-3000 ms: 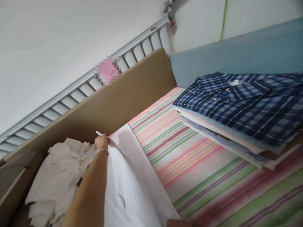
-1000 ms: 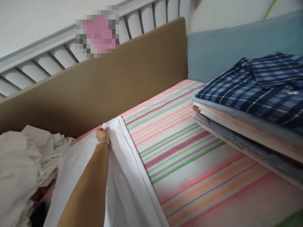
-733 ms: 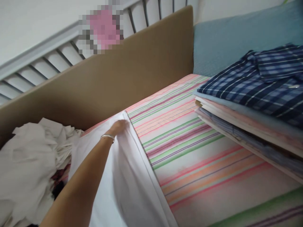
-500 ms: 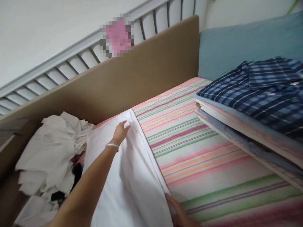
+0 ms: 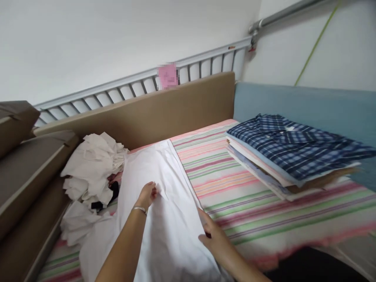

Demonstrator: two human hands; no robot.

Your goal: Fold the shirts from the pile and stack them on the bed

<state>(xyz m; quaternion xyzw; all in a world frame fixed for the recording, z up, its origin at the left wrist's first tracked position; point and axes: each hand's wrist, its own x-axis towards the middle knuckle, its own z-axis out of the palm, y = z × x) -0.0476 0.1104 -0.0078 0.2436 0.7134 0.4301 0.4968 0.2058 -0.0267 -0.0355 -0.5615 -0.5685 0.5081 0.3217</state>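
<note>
A white cloth (image 5: 164, 235) lies spread over the left part of a striped mattress (image 5: 235, 203). My left hand (image 5: 146, 194), a bracelet on its wrist, sits on the middle of the cloth with its fingers curled and pinching a small fold. My right hand (image 5: 214, 234) lies flat along the cloth's right edge, fingers stretched out and pointing away from me, pressing the edge against the mattress.
A heap of crumpled white cloths (image 5: 94, 164) lies left of the spread cloth. A stack of folded shirts with a blue plaid one (image 5: 290, 143) on top sits at the right. A brown headboard (image 5: 152, 113), brown panels (image 5: 29, 164) and a blue cushion (image 5: 308, 105) border the mattress.
My left hand has drawn back from the cloth's far corner to its middle and curled shut on a fold. My right hand has come into view on the right edge. The view has pulled back.
</note>
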